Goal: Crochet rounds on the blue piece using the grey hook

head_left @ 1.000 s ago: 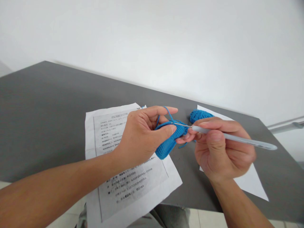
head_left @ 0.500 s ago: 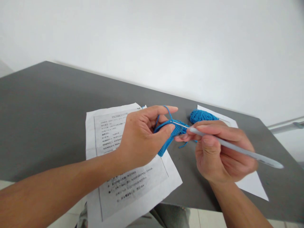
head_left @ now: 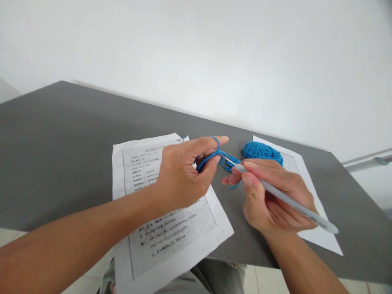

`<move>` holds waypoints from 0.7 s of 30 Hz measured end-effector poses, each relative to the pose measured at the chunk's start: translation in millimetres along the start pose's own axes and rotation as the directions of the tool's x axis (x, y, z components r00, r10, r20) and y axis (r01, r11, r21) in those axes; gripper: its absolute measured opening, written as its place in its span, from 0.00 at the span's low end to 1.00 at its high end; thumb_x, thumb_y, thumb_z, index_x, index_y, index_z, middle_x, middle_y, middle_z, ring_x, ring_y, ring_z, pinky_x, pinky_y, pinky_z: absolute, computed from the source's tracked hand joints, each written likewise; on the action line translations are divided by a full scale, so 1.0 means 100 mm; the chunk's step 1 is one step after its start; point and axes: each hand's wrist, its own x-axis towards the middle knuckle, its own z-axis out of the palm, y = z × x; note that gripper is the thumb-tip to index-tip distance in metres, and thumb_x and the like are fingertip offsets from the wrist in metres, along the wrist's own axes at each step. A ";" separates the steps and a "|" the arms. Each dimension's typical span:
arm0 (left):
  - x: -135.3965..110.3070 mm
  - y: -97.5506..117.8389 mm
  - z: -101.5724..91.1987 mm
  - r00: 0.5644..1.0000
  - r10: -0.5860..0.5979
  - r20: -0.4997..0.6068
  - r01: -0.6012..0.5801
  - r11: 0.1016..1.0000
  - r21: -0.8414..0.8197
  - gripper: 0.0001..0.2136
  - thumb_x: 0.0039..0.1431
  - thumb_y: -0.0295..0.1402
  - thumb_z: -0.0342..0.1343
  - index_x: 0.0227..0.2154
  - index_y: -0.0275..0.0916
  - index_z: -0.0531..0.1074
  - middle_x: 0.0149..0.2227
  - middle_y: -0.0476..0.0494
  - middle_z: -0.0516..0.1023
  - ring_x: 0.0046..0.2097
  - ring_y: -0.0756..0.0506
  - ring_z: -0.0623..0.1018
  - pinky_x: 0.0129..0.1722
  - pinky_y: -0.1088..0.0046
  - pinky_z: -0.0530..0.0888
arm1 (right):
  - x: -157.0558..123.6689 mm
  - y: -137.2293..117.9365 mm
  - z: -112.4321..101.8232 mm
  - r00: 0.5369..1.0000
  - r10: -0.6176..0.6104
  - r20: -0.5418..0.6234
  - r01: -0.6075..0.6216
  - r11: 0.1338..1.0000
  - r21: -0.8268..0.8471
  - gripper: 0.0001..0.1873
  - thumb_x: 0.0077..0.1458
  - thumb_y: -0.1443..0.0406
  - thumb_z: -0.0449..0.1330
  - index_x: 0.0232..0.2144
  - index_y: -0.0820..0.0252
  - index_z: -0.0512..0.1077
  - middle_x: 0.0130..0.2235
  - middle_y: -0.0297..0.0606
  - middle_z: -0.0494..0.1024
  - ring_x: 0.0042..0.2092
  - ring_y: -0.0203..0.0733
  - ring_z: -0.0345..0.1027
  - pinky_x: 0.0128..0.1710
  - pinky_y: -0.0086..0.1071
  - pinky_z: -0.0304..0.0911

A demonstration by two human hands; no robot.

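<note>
Between the thumb and fingers of my left hand [head_left: 186,171] is a piece of blue crochet work [head_left: 206,162], mostly covered by the hand. A strand of blue yarn [head_left: 218,142] loops over its outstretched index finger. My right hand [head_left: 275,196] grips a crochet hook [head_left: 288,198] by its pale grey handle, pen-fashion. The hook's thin metal end reaches the edge of the crochet work beside my left thumb; its very tip is hard to make out. Loose blue yarn lies just behind the hook.
A ball of blue yarn [head_left: 262,152] rests on a white sheet [head_left: 321,241] at the right. Under my left hand a printed page [head_left: 171,253] overhangs the front edge of the grey table [head_left: 92,122]. A white wall [head_left: 196,61] stands behind.
My right hand and the hook have shifted left and the handle's back end has dropped. The crochet work has tilted, so less of its face shows below my left thumb.
</note>
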 end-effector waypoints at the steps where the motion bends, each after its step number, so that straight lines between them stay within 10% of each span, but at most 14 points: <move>1: 0.00 -0.02 0.01 0.999 0.042 -0.011 -0.042 0.999 0.023 0.15 0.61 0.26 0.62 0.48 0.41 0.86 0.25 0.54 0.79 0.24 0.52 0.69 0.33 0.73 0.74 | -0.01 0.00 0.02 1.000 -0.007 -0.007 0.007 1.000 0.000 0.23 0.60 0.75 0.69 0.52 0.46 0.82 0.40 0.34 0.88 0.33 0.42 0.84 0.29 0.37 0.82; 10: 0.02 -0.01 0.06 0.990 0.140 -0.022 -0.139 0.990 0.014 0.15 0.57 0.21 0.61 0.45 0.33 0.85 0.24 0.53 0.79 0.24 0.53 0.71 0.27 0.77 0.72 | 0.10 0.00 0.11 0.958 -0.278 0.068 0.286 0.937 -0.199 0.21 0.56 0.78 0.71 0.51 0.59 0.81 0.39 0.42 0.88 0.36 0.45 0.85 0.31 0.34 0.82; 14: 0.03 0.04 0.05 0.999 -0.038 0.023 0.043 0.970 -0.238 0.14 0.57 0.23 0.64 0.46 0.34 0.84 0.25 0.52 0.81 0.26 0.52 0.76 0.30 0.76 0.76 | 0.11 0.02 0.14 0.992 -0.128 0.019 0.128 0.992 -0.007 0.21 0.57 0.78 0.70 0.50 0.56 0.82 0.40 0.41 0.88 0.35 0.44 0.84 0.30 0.35 0.82; 21: 0.06 0.06 0.05 0.939 -0.296 0.177 0.337 0.678 -0.653 0.15 0.53 0.27 0.73 0.45 0.36 0.84 0.33 0.48 0.86 0.31 0.48 0.83 0.30 0.74 0.82 | 0.08 0.02 0.20 0.998 0.059 -0.010 -0.054 0.957 0.286 0.21 0.61 0.78 0.66 0.50 0.50 0.83 0.39 0.36 0.86 0.30 0.40 0.81 0.22 0.34 0.79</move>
